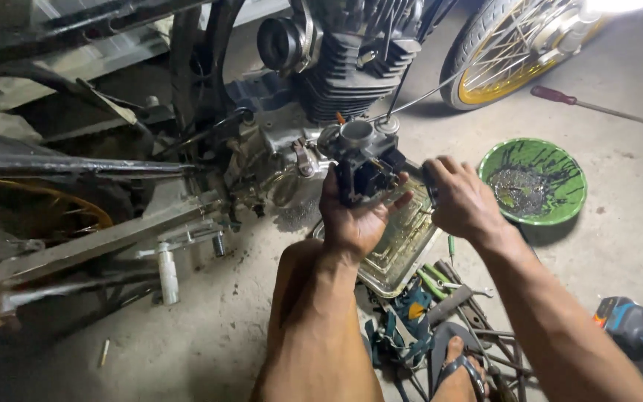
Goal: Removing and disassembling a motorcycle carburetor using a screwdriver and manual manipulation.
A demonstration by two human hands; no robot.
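View: head camera, looking down over your forearms at a concrete floor.
Left hand: your left hand sits near frame centre, palm up, fingers curled around the underside of the carburetor; it grips the dark body firmly.
Right hand: your right hand is at 3 o'clock of the carburetor, closed against its right side; whether it holds a small part or tool there, you cannot tell, the fingers hide it.
Carburetor: held in the air just above the metal tray, its round silver throat facing up, at 6 o'clock of the finned engine cylinder.
Tray: shallow, oily, on the floor directly under both hands.
Green bowl: a green bowl with dark residue sits at 3 o'clock of your right hand, apart from it.
Screwdriver: a red-handled screwdriver lies at 12 o'clock of the bowl.
Wheel: a spoked wheel with yellow rim stands at 1 o'clock of the carburetor.
Hand tools: pliers and wrenches lie in a heap at 6 o'clock of the tray, beside your sandalled foot.
Power drill: a power drill rests at the right edge, 4 o'clock of the tray.
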